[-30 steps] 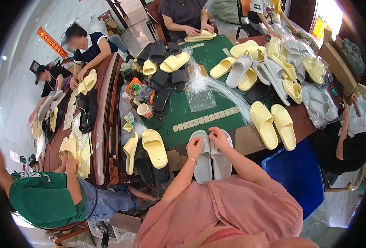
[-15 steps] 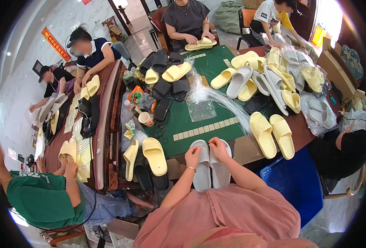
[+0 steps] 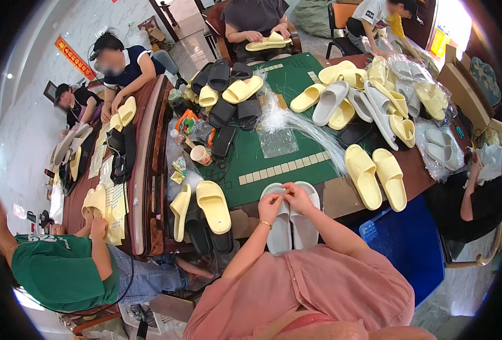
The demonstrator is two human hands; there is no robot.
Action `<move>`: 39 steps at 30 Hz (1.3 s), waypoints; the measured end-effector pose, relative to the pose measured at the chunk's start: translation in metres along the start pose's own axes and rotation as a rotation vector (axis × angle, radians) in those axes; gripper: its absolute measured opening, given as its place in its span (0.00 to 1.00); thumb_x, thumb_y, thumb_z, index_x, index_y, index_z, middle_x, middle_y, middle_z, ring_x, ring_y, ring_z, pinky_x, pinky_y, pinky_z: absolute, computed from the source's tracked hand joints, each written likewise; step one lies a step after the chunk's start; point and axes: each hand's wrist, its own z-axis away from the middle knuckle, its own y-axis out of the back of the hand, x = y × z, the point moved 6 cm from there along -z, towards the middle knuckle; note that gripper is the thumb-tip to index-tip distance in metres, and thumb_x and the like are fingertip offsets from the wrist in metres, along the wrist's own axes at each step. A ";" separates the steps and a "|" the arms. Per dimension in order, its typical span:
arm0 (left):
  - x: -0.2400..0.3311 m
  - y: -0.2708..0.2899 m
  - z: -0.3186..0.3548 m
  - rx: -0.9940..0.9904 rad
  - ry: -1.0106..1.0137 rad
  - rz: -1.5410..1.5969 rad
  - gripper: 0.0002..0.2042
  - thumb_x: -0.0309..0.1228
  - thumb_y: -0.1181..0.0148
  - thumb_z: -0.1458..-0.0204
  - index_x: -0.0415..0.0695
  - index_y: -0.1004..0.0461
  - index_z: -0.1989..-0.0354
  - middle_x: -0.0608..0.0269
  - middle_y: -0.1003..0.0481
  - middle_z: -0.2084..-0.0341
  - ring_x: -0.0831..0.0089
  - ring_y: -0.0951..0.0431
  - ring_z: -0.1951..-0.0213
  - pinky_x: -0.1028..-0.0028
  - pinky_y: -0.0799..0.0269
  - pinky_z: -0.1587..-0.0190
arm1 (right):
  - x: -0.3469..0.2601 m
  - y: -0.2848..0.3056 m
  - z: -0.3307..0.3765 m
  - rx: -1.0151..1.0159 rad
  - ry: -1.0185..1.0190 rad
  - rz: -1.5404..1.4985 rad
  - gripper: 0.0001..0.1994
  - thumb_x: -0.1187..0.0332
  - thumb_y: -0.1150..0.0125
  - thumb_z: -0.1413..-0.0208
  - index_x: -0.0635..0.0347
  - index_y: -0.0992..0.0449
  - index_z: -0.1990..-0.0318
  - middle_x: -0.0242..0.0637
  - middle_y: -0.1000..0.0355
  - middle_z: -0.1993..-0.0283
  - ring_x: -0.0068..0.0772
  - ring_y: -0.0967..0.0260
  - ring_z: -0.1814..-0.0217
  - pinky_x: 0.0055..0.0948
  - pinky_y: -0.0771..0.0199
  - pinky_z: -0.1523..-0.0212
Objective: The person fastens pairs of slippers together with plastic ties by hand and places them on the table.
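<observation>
A pair of light grey slide slippers (image 3: 306, 231) stands side by side at the table's near edge, right in front of me. Over their ribbed straps, my left hand (image 3: 270, 206) and my right hand (image 3: 297, 198) meet with fingertips nearly touching. Both hands are closed in a pinch. Whatever lies between the fingers is too thin or small to make out. Farther off on the green mat (image 3: 239, 195) lies a fanned bundle of clear thin strands (image 3: 313, 136), beside a clear plastic bag (image 3: 279, 144).
Yellow slippers (image 3: 389, 180) stand to the right, other yellow ones (image 3: 213, 205) to the left. A mixed slipper pile (image 3: 330, 102) covers the far right. A paper cup (image 3: 200, 154) sits left of the mat, a blue bin (image 3: 404, 243) at right. Several co-workers handle slippers around the tables.
My hands have come together, the left moving right toward the right one, above the grey slippers. The co-worker opposite has shifted a yellow slipper slightly.
</observation>
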 end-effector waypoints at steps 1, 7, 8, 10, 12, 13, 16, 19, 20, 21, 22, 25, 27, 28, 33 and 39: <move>-0.002 0.000 0.000 0.007 0.037 0.058 0.07 0.28 0.38 0.56 0.39 0.23 0.71 0.62 0.23 0.70 0.76 0.25 0.68 0.77 0.30 0.65 | 0.002 0.001 -0.001 0.001 -0.002 0.000 0.15 0.79 0.46 0.54 0.62 0.31 0.56 0.32 0.31 0.76 0.23 0.34 0.73 0.23 0.33 0.70; -0.013 0.000 0.002 0.002 0.154 0.115 0.07 0.27 0.38 0.56 0.37 0.23 0.69 0.61 0.23 0.69 0.76 0.25 0.67 0.78 0.31 0.63 | 0.001 0.005 -0.001 0.079 -0.037 -0.108 0.15 0.80 0.46 0.53 0.62 0.32 0.55 0.29 0.31 0.74 0.18 0.35 0.71 0.20 0.34 0.69; -0.005 -0.002 0.001 -0.034 0.006 -0.024 0.07 0.28 0.38 0.55 0.38 0.23 0.69 0.62 0.23 0.69 0.77 0.26 0.68 0.78 0.31 0.63 | -0.004 0.000 0.001 0.021 0.010 -0.001 0.16 0.80 0.45 0.54 0.62 0.32 0.55 0.29 0.32 0.75 0.17 0.35 0.72 0.20 0.34 0.69; -0.007 0.000 0.001 -0.010 0.079 0.044 0.08 0.28 0.38 0.55 0.38 0.23 0.68 0.63 0.23 0.69 0.78 0.26 0.67 0.78 0.31 0.63 | -0.002 0.008 0.000 0.102 -0.019 -0.068 0.15 0.79 0.46 0.53 0.61 0.32 0.55 0.30 0.31 0.75 0.19 0.35 0.72 0.21 0.33 0.69; -0.008 0.001 0.002 0.015 0.148 0.115 0.08 0.28 0.38 0.55 0.38 0.23 0.68 0.63 0.23 0.69 0.78 0.26 0.67 0.79 0.31 0.63 | 0.005 0.021 0.001 0.306 -0.056 -0.210 0.15 0.79 0.47 0.53 0.61 0.31 0.55 0.32 0.31 0.75 0.22 0.34 0.73 0.22 0.33 0.69; -0.012 0.001 0.003 0.022 0.229 0.153 0.08 0.28 0.38 0.55 0.38 0.23 0.68 0.63 0.23 0.69 0.78 0.26 0.67 0.78 0.31 0.63 | 0.009 0.022 0.000 0.309 -0.055 -0.209 0.15 0.79 0.47 0.53 0.61 0.31 0.55 0.32 0.31 0.75 0.22 0.34 0.73 0.22 0.33 0.69; -0.013 0.002 0.003 0.013 0.158 0.085 0.07 0.27 0.39 0.55 0.38 0.23 0.68 0.63 0.23 0.69 0.78 0.26 0.67 0.78 0.31 0.62 | 0.000 0.006 0.001 0.111 -0.007 -0.055 0.15 0.78 0.47 0.53 0.62 0.32 0.55 0.33 0.30 0.74 0.23 0.33 0.72 0.23 0.32 0.68; -0.010 -0.001 0.001 0.006 0.055 0.042 0.07 0.27 0.39 0.55 0.37 0.23 0.69 0.63 0.23 0.69 0.77 0.26 0.67 0.78 0.31 0.62 | 0.005 0.007 -0.001 0.110 -0.011 -0.085 0.15 0.78 0.46 0.53 0.61 0.31 0.55 0.33 0.29 0.74 0.24 0.32 0.72 0.24 0.31 0.68; -0.013 -0.001 0.001 0.025 0.108 0.102 0.07 0.27 0.39 0.55 0.37 0.23 0.69 0.62 0.23 0.69 0.77 0.25 0.67 0.77 0.31 0.62 | 0.015 0.015 -0.003 0.221 -0.031 -0.081 0.15 0.79 0.45 0.54 0.64 0.32 0.56 0.31 0.30 0.74 0.20 0.33 0.72 0.21 0.32 0.68; -0.011 0.000 0.001 0.027 0.110 0.101 0.07 0.27 0.39 0.55 0.37 0.23 0.69 0.62 0.23 0.69 0.77 0.25 0.67 0.77 0.31 0.62 | 0.012 0.015 -0.003 0.219 -0.031 -0.081 0.15 0.79 0.45 0.54 0.64 0.32 0.56 0.31 0.30 0.74 0.20 0.33 0.72 0.21 0.32 0.68; -0.013 0.001 0.002 0.041 0.174 0.154 0.07 0.28 0.38 0.55 0.38 0.23 0.70 0.62 0.23 0.71 0.75 0.25 0.68 0.77 0.31 0.63 | 0.011 0.018 -0.002 0.246 -0.047 -0.103 0.14 0.79 0.46 0.54 0.64 0.31 0.56 0.31 0.30 0.75 0.20 0.34 0.72 0.21 0.33 0.69; -0.005 0.001 0.000 0.028 0.089 0.057 0.08 0.30 0.38 0.56 0.39 0.23 0.70 0.61 0.23 0.72 0.73 0.25 0.70 0.77 0.30 0.64 | 0.002 0.009 -0.001 0.134 -0.021 -0.030 0.14 0.80 0.46 0.54 0.64 0.31 0.57 0.30 0.31 0.75 0.19 0.34 0.73 0.20 0.33 0.69; 0.006 -0.001 0.000 -0.001 -0.062 -0.092 0.08 0.30 0.38 0.56 0.39 0.23 0.70 0.61 0.23 0.72 0.74 0.25 0.71 0.77 0.30 0.64 | 0.000 0.001 -0.001 -0.004 0.023 0.066 0.13 0.80 0.46 0.54 0.63 0.31 0.58 0.29 0.32 0.75 0.19 0.35 0.73 0.20 0.33 0.69; 0.001 0.001 0.000 0.026 0.027 -0.009 0.08 0.30 0.38 0.56 0.39 0.23 0.70 0.61 0.23 0.72 0.74 0.25 0.71 0.77 0.30 0.64 | 0.004 0.010 -0.002 0.135 -0.006 -0.019 0.13 0.80 0.46 0.54 0.63 0.31 0.57 0.29 0.32 0.75 0.19 0.35 0.73 0.20 0.33 0.69; -0.015 0.001 0.002 0.023 0.233 0.114 0.07 0.29 0.39 0.55 0.38 0.23 0.70 0.63 0.23 0.70 0.76 0.25 0.67 0.77 0.30 0.61 | 0.004 0.015 -0.001 0.231 -0.036 -0.105 0.14 0.79 0.46 0.54 0.62 0.31 0.57 0.30 0.32 0.75 0.19 0.35 0.72 0.20 0.33 0.69; -0.013 0.002 0.002 0.067 0.136 0.090 0.08 0.30 0.38 0.56 0.40 0.23 0.69 0.63 0.24 0.74 0.75 0.26 0.71 0.76 0.30 0.65 | 0.011 0.021 -0.001 0.317 -0.127 -0.203 0.14 0.80 0.46 0.54 0.62 0.31 0.57 0.30 0.32 0.75 0.19 0.34 0.71 0.20 0.33 0.68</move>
